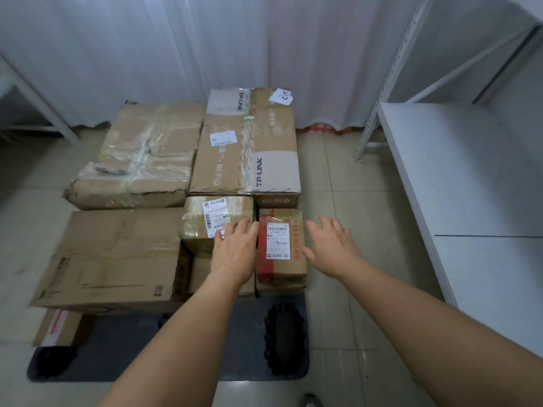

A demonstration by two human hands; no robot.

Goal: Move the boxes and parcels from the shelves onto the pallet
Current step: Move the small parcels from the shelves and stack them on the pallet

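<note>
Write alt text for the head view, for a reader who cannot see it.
Two bare hands reach over cardboard boxes stacked on a dark pallet: the left hand rests open on a small taped box, the right hand hovers open beside a red-taped parcel. A TP-LINK box lies behind; a white shelf stands right.

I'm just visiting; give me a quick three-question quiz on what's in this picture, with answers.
1. True or false: the left hand rests on the small taped parcel.
2. Which brand is printed on the big box at the back? A) TP-LINK B) Sony C) Lego
3. Fill in: the right hand hovers, fingers spread, beside the parcel with ___ tape.

Key: 1 true; 2 A; 3 red.
</note>
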